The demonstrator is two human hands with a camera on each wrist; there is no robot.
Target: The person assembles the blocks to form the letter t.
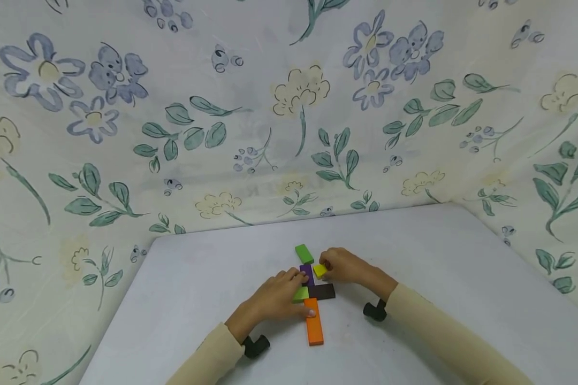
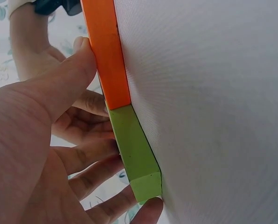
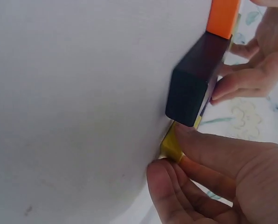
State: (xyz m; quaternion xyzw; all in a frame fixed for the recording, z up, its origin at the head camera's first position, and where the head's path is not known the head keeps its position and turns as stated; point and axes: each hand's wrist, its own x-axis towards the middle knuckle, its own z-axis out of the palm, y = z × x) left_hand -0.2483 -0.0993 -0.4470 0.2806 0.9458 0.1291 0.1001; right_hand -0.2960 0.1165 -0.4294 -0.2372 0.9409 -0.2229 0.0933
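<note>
In the head view, flat coloured blocks lie together on the white table. My right hand [image 1: 344, 264] pinches a small yellow block [image 1: 320, 270] between thumb and fingers, beside the purple block [image 1: 307, 275]. The right wrist view has this yellow block [image 3: 170, 145] close to the end of the dark block [image 3: 188, 91]. My left hand [image 1: 278, 297] spreads over the left side: its thumb touches the orange block [image 1: 314, 330], and its fingers reach the light green block [image 1: 301, 294] and the purple one. A brighter green block [image 1: 304, 254] lies at the far end.
The white table [image 1: 212, 262] extends around the blocks on every side. A floral cloth [image 1: 270, 176] hangs behind and beside it. Black wrist-worn devices [image 1: 257, 347] show under both forearms, near the tabletop.
</note>
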